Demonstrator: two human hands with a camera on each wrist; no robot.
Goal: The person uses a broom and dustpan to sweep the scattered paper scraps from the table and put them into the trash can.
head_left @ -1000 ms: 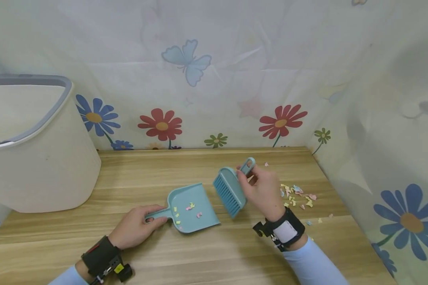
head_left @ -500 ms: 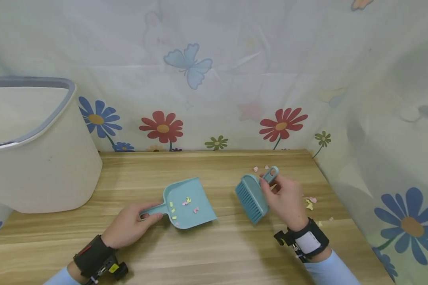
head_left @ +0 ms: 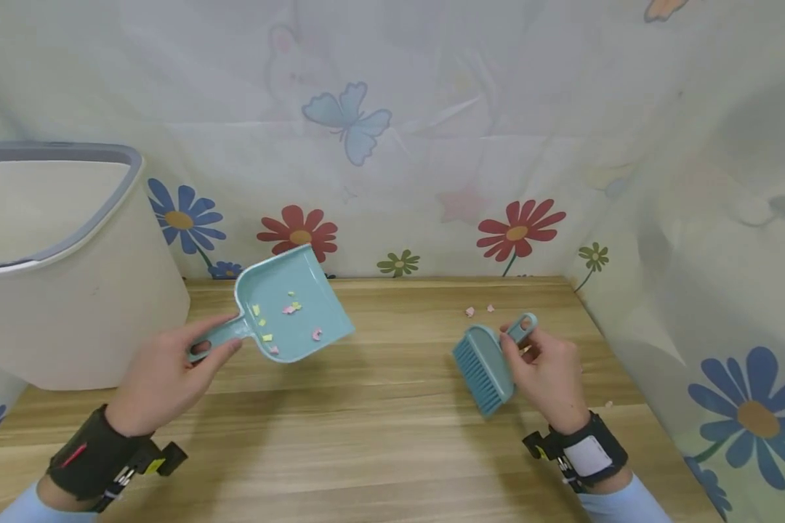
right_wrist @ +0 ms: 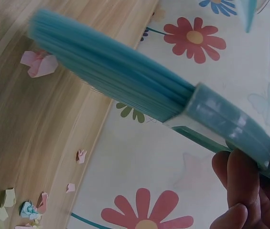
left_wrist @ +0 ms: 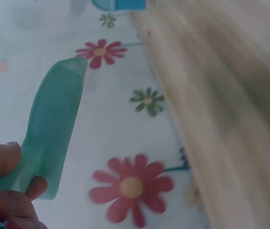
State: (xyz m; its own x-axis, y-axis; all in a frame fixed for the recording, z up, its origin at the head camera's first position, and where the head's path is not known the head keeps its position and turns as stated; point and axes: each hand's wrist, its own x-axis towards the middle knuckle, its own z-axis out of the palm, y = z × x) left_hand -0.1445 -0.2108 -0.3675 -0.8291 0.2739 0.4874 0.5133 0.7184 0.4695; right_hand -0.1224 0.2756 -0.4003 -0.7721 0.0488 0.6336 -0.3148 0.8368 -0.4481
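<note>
My left hand (head_left: 160, 378) grips the handle of a light blue dustpan (head_left: 310, 276), raised above the table in front of the back wall. Small yellow and pink paper scraps (head_left: 289, 310) lie in the pan. From the side, the left wrist view shows the dustpan (left_wrist: 56, 109) with fingers and thumb around its handle. On the right, my right hand (head_left: 552, 378) pinches the handle of a matching hand brush (head_left: 490, 356), bristles angled down and left. In the right wrist view the brush's bristles (right_wrist: 111, 71) stretch over a pink paper scrap (right_wrist: 41, 64).
A large white bin (head_left: 85, 319) with a grey rim stands at the left of the wooden table (head_left: 379, 450). Loose pink scraps (head_left: 469, 311) lie near the back edge; several coloured scraps (right_wrist: 28, 210) show beside the brush. A flower-printed sheet (head_left: 419, 167) covers the walls.
My left hand has lifted the dustpan off the table and moved it left and toward the back, scraps still inside. My right hand has shifted right with the brush, now hiding most of the scrap pile.
</note>
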